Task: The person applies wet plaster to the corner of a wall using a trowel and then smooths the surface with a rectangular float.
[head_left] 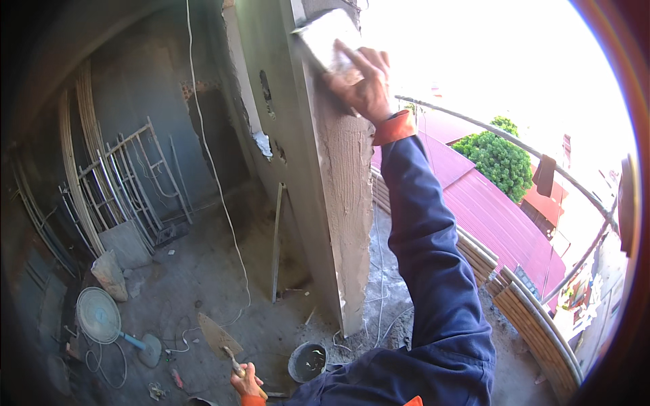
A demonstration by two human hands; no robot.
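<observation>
The right hand (362, 84) is raised high against the near edge of a freshly plastered column (345, 203), its fingers clenched around the handle of a plastering float (328, 40). The float lies flat against the column's corner, near the top of the frame, with one finger stretched along its back, a hold that presses the blade evenly onto the wet surface. The blue sleeve (433, 271) with its orange cuff runs up from the lower edge to reach that height.

The left hand (247, 382) hangs low at the bottom edge, closed around the wooden handle of a pointed trowel (217, 336). The blade points up and to the left, held away from the column. Just right of this hand, on the floor at the column's foot, stands a dark bucket (308, 362), close enough for the trowel to dip into.

A straight wooden batten (277, 240) leans against the grey side of the column. A white cable (213, 162) trails down the wall and across the dusty concrete floor (203, 277). On the far left, a metal scaffold frame (128, 179) leans on the wall, with a sack (110, 274) and a toppled standing fan (101, 318) nearer. To the right, beyond a curved railing (514, 145), lie a red metal roof (494, 216) and a green tree (501, 159).
</observation>
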